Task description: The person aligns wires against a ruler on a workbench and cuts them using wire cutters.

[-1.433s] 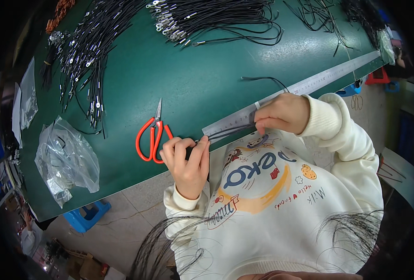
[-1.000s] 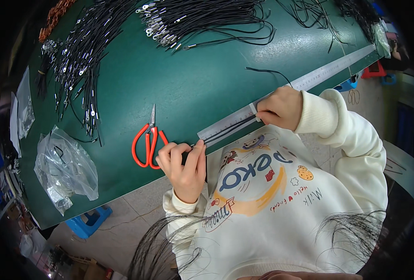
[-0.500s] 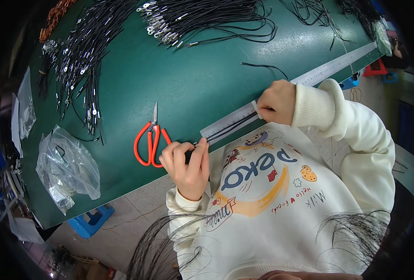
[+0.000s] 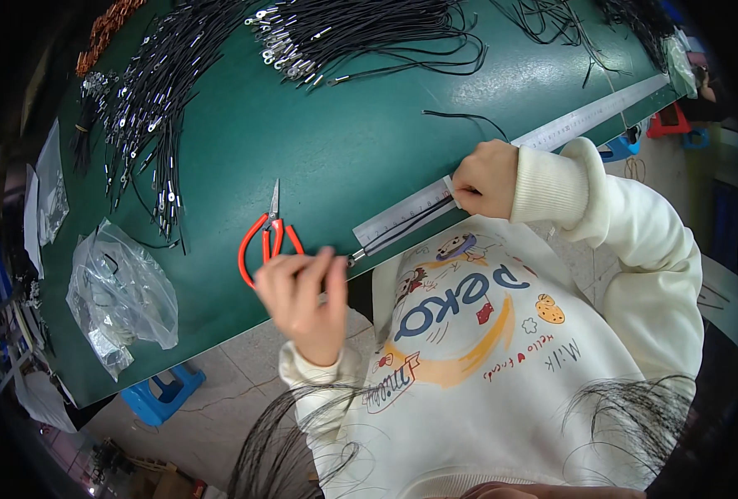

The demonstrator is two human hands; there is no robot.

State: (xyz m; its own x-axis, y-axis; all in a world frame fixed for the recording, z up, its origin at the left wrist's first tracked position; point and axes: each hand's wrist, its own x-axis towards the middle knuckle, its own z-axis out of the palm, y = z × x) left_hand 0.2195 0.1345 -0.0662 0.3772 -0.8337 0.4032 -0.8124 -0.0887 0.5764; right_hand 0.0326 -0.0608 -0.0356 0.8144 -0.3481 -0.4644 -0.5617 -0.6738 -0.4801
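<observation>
A black cord (image 4: 402,229) stretches along the steel ruler (image 4: 502,162), its axis running eight to two o'clock, each end pinched: left hand (image 4: 302,295), right hand (image 4: 485,179).

Table (image 4: 319,141): smooth green mat with a soft sheen, glare patches at far right. Ruler (image 4: 552,133) along the near edge: pale brushed metal, matt. Scissors (image 4: 267,237): bright steel blades, glossy red plastic-coated handles. Cords (image 4: 402,229) held against the ruler: black, matt, with small shiny metal ends. Cord bundles (image 4: 361,25) on the far side: same black jacket, glinting metal terminals. Bag (image 4: 119,291) at left: clear crinkled plastic film, glossy. Sweater (image 4: 552,349): cream knit cloth, soft and matt, ribbed cuff, printed front. Stool (image 4: 165,391) on the floor: blue plastic.
</observation>
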